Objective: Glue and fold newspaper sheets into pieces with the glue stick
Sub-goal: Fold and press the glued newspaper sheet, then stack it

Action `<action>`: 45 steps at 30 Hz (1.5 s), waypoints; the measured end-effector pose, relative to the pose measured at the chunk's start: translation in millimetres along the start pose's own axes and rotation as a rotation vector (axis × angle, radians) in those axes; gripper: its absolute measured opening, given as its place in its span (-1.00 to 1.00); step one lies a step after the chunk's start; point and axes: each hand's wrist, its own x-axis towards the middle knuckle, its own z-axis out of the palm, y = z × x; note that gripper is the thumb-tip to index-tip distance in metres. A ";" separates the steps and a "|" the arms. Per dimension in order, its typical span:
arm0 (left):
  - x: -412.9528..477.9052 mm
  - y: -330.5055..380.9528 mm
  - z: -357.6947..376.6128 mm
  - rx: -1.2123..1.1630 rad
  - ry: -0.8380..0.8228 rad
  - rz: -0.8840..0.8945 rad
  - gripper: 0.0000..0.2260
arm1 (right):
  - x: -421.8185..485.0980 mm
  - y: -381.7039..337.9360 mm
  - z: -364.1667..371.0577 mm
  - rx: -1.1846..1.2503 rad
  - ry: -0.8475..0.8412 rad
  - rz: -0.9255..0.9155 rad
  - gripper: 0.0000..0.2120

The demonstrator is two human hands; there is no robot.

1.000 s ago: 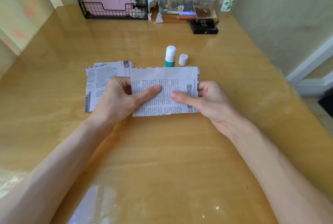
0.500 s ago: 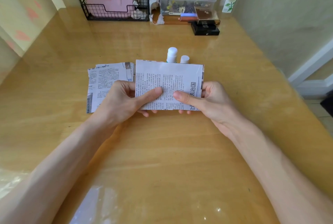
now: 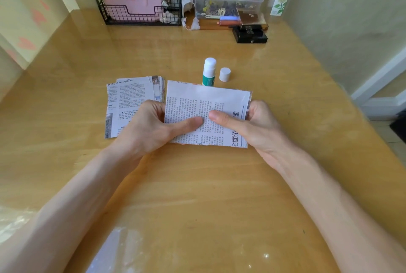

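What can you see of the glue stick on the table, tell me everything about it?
The glue stick stands upright on the wooden table, uncapped, just beyond the folded newspaper piece, whose far edge hides its base. It looks plastic: a white upper part with a rounded top, and a teal-green label below. Its white cap stands apart to its right. No hand touches it.

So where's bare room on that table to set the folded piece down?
Bare wood: between the forearms, right of the right hand, beyond the glue stick toward the black box. Crowded: newspaper stack left of the folded piece, cap behind it.
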 end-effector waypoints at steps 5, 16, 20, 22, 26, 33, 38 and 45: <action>0.4 2.4 0.5 -0.065 0.057 -0.008 -0.77 | -0.3 0.6 0.6 -0.029 -0.034 0.036 -0.76; 5.4 0.0 -3.5 -0.049 0.195 -0.018 -0.77 | 2.5 2.0 -0.9 -0.034 0.041 -0.022 -0.83; 6.0 -1.5 -2.6 -0.036 0.230 -0.012 -0.77 | 3.7 2.9 -3.2 -0.055 0.070 -0.044 -0.85; 6.8 -2.5 -2.7 -0.049 0.249 -0.009 -0.73 | 3.3 2.4 -3.0 -0.039 0.078 -0.043 -0.86; 9.6 -5.0 -6.5 -0.055 0.281 0.009 -0.73 | 2.5 -6.0 -6.1 0.021 0.077 0.000 -0.84; 10.8 -5.6 -12.1 -0.066 0.317 0.015 -0.71 | 1.0 -11.3 -14.2 0.033 0.094 0.019 -0.90; 11.2 -6.1 -11.7 -0.066 0.312 0.011 -0.68 | 0.3 -12.3 -12.0 0.046 0.088 0.019 -0.91; 9.8 -1.2 -11.0 -0.046 0.347 0.060 -0.71 | 0.1 -14.3 -15.0 0.121 0.046 -0.043 -0.90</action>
